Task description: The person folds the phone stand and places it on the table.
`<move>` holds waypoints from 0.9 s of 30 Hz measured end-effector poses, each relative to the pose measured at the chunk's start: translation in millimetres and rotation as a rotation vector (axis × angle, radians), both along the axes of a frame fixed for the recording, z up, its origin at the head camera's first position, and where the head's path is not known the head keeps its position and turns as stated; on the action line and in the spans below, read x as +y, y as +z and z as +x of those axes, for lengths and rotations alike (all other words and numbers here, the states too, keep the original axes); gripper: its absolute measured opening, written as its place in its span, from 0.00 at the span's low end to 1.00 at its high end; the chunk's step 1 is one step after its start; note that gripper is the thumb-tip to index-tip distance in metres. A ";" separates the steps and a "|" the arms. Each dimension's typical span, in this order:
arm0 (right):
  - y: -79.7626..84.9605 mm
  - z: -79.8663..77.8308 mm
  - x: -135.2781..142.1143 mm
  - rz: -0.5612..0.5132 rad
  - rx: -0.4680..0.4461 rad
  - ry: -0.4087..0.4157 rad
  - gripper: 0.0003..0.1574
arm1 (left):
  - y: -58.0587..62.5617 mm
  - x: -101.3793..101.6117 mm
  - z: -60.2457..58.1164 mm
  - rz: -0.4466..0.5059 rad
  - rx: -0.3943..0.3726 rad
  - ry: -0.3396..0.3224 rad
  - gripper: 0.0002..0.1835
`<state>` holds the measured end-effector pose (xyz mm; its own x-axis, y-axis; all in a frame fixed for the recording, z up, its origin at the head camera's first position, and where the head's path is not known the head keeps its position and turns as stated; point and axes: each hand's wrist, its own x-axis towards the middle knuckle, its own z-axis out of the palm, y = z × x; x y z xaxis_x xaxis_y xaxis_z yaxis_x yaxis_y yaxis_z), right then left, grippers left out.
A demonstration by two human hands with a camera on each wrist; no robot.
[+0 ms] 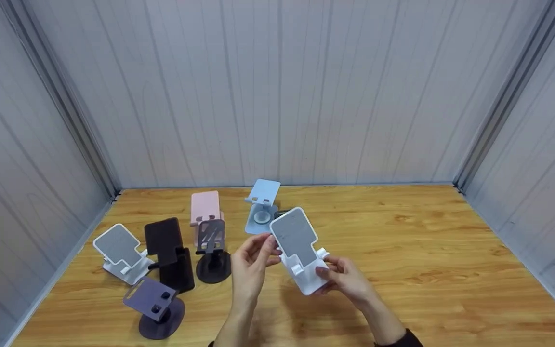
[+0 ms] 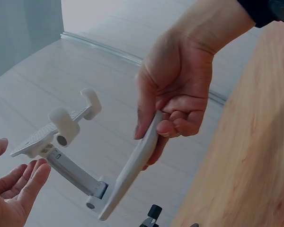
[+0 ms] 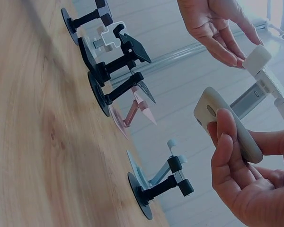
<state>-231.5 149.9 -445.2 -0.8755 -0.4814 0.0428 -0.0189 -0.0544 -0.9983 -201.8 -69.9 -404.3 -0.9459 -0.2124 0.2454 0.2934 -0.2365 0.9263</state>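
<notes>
A white phone stand point(image 1: 297, 236) with a grey pad is held up above the table, tilted. My right hand point(image 1: 347, 282) grips its base, thumb on the front face; the left wrist view shows the base point(image 2: 130, 170) edge-on between thumb and fingers. At the upper plate's left edge, my left hand point(image 1: 251, 262) pinches lightly, thumb on the near side and fingers behind. A hinged arm point(image 2: 73, 172) joins plate and base. In the right wrist view, the base's underside point(image 3: 208, 106) shows round pads.
Left on the wooden table point(image 1: 427, 250) stand a white stand point(image 1: 118, 246), a black one point(image 1: 164, 241), a purple one point(image 1: 150, 299), a dark round-based one point(image 1: 214, 267) and a pink one point(image 1: 205, 205). A blue stand point(image 1: 264, 190) is farther back. Pale panels point(image 1: 277, 96) enclose the table.
</notes>
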 end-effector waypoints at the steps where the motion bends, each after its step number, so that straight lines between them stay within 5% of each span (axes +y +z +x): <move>1: 0.0 0.3 -0.1 0.004 0.003 0.001 0.28 | 0.4 -0.2 0.4 -0.002 0.006 0.003 0.11; 18: -5.4 4.8 -3.9 0.102 0.001 -0.105 0.15 | -9.5 13.4 6.4 -0.167 0.167 0.079 0.04; 27: -14.7 -0.5 -2.7 -0.036 -0.005 -0.072 0.23 | -19.5 27.0 9.6 -0.295 0.220 0.129 0.04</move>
